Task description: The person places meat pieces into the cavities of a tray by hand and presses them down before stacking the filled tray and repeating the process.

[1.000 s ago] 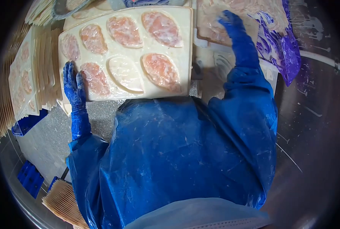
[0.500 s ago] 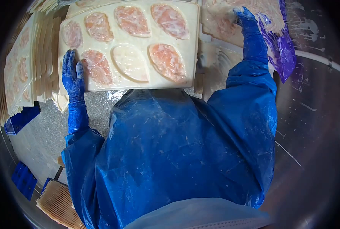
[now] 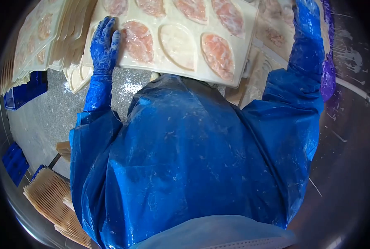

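A cream moulded tray [image 3: 162, 68] with leaf-shaped hollows lies in front of me. Slices of pale pink raw meat [image 3: 218, 56] fill most of the hollows, while one hollow [image 3: 177, 45] in the near row is bare. My left hand [image 3: 104, 47], in a wet blue glove, rests on the tray's left edge with fingers stretched out, beside a meat slice [image 3: 137, 41]. At the top right, my right hand [image 3: 307, 16] reaches over a surface with loose raw meat [image 3: 275, 36]. Its fingers are cut off by the frame's upper edge.
Stacked cream trays [image 3: 68, 39] stand on the left, above a blue crate [image 3: 27, 89]. More ridged cream trays [image 3: 48, 191] are at the lower left, near a blue plastic item [image 3: 15, 164]. Purple plastic sheeting [image 3: 328, 76] hangs at the right, by a metal surface [image 3: 351, 137].
My view has shifted, so the tray appears higher and further right. My right hand has reached further forward, its fingers leaving the frame. My left hand stays on the tray's edge.
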